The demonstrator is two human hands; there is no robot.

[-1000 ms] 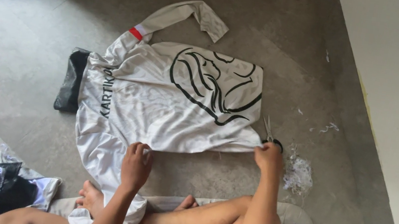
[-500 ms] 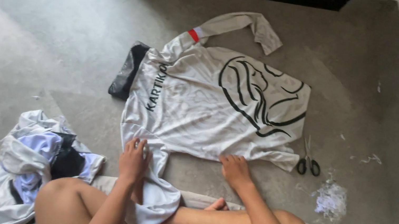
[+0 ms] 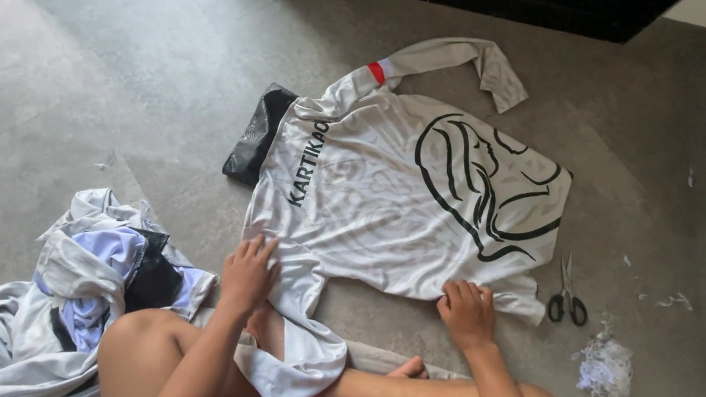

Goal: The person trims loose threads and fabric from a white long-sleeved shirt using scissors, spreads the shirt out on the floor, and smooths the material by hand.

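Open floor left of the white jersey (image 3: 390, 204); scissors (image 3: 567, 299) and paper scraps (image 3: 604, 369) crowd the right, clothes pile (image 3: 64, 294) blocks lower left.

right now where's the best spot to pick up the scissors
Grip the scissors by the black loop handles, coming from the near side with the right hand. They lie flat on the floor, closed, blades pointing away, handles towards the person.

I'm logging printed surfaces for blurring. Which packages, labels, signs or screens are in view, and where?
No packages, signs or screens.
White shirt, spread flat on the grey floor: a black line of lettering near its left edge, a large black line drawing on its right half.
Sleeve, top: small red band.
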